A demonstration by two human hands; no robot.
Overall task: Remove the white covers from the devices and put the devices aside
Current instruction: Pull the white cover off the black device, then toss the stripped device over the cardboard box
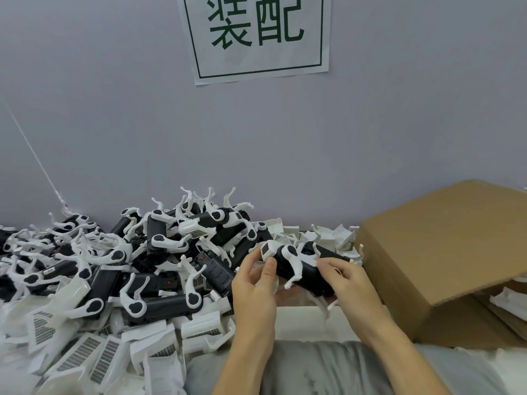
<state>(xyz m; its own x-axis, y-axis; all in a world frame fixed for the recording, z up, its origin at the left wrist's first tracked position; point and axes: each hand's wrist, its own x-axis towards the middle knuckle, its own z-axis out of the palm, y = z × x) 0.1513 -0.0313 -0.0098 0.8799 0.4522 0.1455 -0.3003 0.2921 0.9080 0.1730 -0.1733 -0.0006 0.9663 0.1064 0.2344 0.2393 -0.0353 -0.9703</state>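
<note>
Far left: a pile of black devices with white clips is heaped against the grey wall. In front of it, loose white covers with grid labels are scattered toward the near edge.

Centre: the left hand is raised, palm turned inward. Its thumb is pressed against the near side of the white cover at the left end of the held device; the fingers are curled narrowly round the far side of that end, so the cover end is pinched. Fingertips are partly hidden behind the cover.

The device is held in the air between both hands, above the near edge of the table, lying roughly level with its left end slightly higher. It is a black oblong body with a white cap on the left end and a white arm piece with a black oval pad across its middle; a thin white prong hangs down below it.

Right: the right hand is wrapped over the right end of the device, fingers curled and close together on top, with a fingertip touching the white arm piece. The thumb is not seen.

Far right: an open cardboard box lies just beside the right hand, more white parts visible behind and under its flap. A paper sign with green characters is stuck on the wall above.
</note>
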